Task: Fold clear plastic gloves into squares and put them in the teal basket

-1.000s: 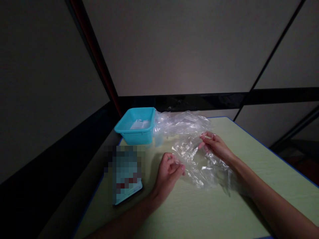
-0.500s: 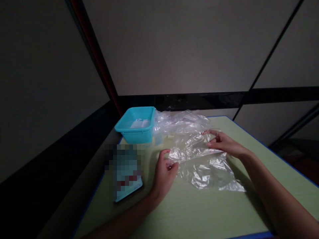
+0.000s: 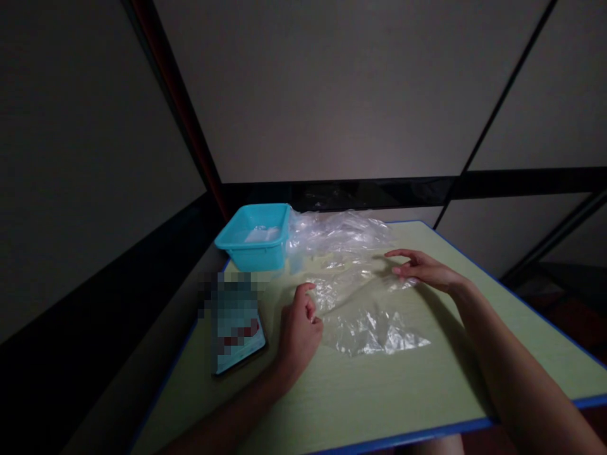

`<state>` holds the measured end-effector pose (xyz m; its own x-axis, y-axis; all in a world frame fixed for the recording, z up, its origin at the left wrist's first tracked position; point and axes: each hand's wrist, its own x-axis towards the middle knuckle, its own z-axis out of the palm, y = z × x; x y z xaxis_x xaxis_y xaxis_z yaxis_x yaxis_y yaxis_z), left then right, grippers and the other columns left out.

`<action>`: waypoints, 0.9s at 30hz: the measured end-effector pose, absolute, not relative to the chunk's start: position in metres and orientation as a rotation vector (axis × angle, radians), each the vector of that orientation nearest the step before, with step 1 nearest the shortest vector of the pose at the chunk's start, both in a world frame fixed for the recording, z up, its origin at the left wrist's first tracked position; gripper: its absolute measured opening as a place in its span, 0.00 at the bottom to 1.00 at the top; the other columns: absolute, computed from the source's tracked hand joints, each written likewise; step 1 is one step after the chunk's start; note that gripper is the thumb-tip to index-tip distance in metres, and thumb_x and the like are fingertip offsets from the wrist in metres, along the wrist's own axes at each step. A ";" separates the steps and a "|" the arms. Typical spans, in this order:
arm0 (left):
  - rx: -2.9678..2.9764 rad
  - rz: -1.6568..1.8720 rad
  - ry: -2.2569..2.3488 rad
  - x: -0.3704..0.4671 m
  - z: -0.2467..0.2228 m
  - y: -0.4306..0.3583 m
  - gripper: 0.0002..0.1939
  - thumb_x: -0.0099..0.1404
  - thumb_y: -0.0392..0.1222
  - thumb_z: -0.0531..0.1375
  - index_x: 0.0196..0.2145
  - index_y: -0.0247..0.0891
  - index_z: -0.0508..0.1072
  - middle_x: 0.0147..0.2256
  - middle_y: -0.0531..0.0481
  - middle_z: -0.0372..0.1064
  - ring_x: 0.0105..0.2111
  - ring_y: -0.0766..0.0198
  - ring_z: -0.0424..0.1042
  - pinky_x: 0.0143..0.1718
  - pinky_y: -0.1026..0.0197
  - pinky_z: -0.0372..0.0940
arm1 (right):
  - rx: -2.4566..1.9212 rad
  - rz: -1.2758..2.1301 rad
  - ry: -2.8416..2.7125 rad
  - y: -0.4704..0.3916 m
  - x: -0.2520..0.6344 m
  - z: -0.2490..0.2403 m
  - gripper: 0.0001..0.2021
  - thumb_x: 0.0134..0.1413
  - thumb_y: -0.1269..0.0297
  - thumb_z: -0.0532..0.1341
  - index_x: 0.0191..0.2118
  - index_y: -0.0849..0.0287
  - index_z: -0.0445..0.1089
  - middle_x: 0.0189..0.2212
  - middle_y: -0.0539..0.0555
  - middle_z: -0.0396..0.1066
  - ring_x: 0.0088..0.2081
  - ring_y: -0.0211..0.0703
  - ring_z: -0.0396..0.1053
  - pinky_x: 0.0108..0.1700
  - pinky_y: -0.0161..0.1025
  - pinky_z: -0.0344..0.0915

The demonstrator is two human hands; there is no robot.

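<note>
The clear plastic bag (image 3: 379, 332) is lying creased on the table (image 3: 370, 398); the left hand (image 3: 300, 328) is sitting curled at its left edge, grip unclear; the right hand (image 3: 427, 272) is hanging open; smoothing seems in hand, probably calling for a light touch next; crumpled clear plastic (image 3: 346, 230) beside the turquoise basin (image 3: 258, 258) is crowding the far side.

The plastic film (image 3: 367, 333) looks glossy (crinkled, too), the tabletop (image 3: 360, 398) matt.

Head-worn view, facing forward and down over the table (image 3: 341, 404), toward panelled wall (image 3: 322, 95)
</note>
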<state>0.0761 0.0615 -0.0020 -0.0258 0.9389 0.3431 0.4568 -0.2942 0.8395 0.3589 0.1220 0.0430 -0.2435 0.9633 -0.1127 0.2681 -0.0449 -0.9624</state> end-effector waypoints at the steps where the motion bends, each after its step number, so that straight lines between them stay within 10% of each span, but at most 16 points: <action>1: 1.800 1.308 1.480 0.076 0.000 0.060 0.29 0.39 0.21 0.51 0.40 0.41 0.64 0.21 0.59 0.55 0.24 0.65 0.60 0.27 0.64 0.53 | -1.317 1.323 -1.486 0.123 0.358 0.043 0.23 0.41 0.61 0.66 0.45 0.62 0.64 0.18 0.48 0.70 0.19 0.34 0.62 0.19 0.31 0.53; 5: 2.024 1.337 1.568 0.075 0.013 0.052 0.27 0.41 0.21 0.53 0.39 0.42 0.67 0.36 0.50 0.63 0.42 0.54 0.62 0.43 0.53 0.53 | -1.266 1.348 -1.331 0.126 0.358 0.043 0.21 0.44 0.60 0.64 0.45 0.60 0.63 0.26 0.53 0.74 0.26 0.36 0.68 0.27 0.32 0.62; 15: 2.810 0.887 1.362 0.081 0.019 0.041 0.10 0.56 0.33 0.54 0.37 0.35 0.70 0.43 0.43 0.68 0.45 0.54 0.63 0.49 0.51 0.56 | -0.920 1.603 -1.465 0.121 0.355 0.046 0.36 0.33 0.68 0.69 0.52 0.50 0.57 0.46 0.54 0.67 0.41 0.39 0.69 0.42 0.35 0.65; 27: 2.803 0.479 1.435 0.081 0.011 0.038 0.20 0.63 0.46 0.51 0.49 0.32 0.65 0.52 0.40 0.62 0.53 0.54 0.59 0.58 0.45 0.44 | -0.953 1.806 -1.767 0.118 0.333 0.038 0.35 0.41 0.64 0.66 0.55 0.60 0.50 0.35 0.54 0.71 0.39 0.41 0.68 0.44 0.42 0.60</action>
